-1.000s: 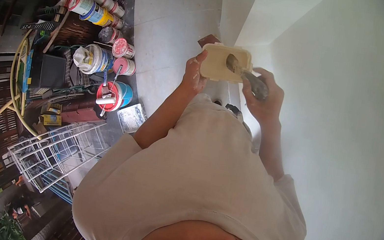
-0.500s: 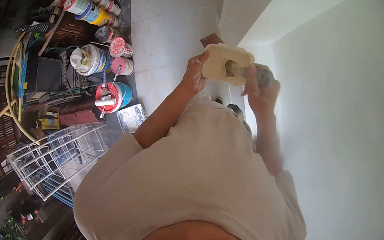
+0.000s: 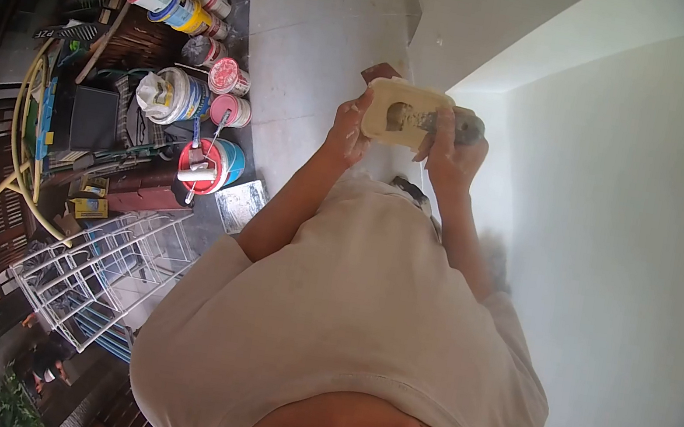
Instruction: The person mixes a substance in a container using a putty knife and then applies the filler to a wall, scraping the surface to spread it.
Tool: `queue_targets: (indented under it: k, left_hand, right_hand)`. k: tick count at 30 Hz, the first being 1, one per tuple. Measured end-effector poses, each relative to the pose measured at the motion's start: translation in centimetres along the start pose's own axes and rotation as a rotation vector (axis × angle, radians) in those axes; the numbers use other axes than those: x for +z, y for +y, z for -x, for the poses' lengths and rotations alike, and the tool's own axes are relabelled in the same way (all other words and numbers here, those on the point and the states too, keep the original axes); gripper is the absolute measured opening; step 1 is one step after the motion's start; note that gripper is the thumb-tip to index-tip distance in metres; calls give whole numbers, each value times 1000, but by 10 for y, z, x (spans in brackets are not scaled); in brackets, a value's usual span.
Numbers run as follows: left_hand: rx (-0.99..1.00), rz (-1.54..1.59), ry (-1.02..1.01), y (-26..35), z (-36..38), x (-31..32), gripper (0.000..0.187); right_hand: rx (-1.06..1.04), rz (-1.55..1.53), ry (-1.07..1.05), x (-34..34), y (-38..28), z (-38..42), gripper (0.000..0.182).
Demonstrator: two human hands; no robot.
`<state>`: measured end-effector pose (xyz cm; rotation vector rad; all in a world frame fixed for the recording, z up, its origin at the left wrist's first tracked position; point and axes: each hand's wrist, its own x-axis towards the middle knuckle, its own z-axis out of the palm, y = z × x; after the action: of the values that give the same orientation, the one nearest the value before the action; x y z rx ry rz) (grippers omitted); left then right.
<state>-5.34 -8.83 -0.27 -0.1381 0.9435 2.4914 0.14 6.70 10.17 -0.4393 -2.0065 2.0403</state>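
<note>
The white wall [image 3: 619, 255] fills the right side, meeting a pale tiled floor [image 3: 323, 43] that runs up the middle. The person's beige shirt [image 3: 351, 330] takes up the lower centre. At the left, a clutter of stores lies well apart from the hands: a white wire rack [image 3: 99, 270], a coiled yellow hose [image 3: 19, 156], a black box [image 3: 93, 120], and a row of paint cans [image 3: 180, 8] with a red-lidded bucket [image 3: 208, 165] nearest the person.

Both forearms reach up and away from the body toward the corner where wall meets floor. The left hand [image 3: 347, 130] is clenched on the left edge of a cream tray [image 3: 401, 112], thumb over the rim, holding it roughly level in front of the chest. The right hand [image 3: 455, 151] is wrapped around the grey handle of a putty knife [image 3: 453, 124], whose blade lies inside the tray, touching a dark patch of filler [image 3: 396, 116] near its middle.

By the look of it, the step in hand is loading the blade from the tray. The next move would call for a scoop that lifts a modest amount onto the blade's edge, tray kept level, then a turn of the wrist toward the wall just beside the right hand.
</note>
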Motion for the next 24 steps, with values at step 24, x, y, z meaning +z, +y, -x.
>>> queue_targets:
  k: [24]
  left_hand:
    - [-37,-23,-74,26,-12,-27,58]
  right_hand:
    - [-116,102,96,33,15,-2,25]
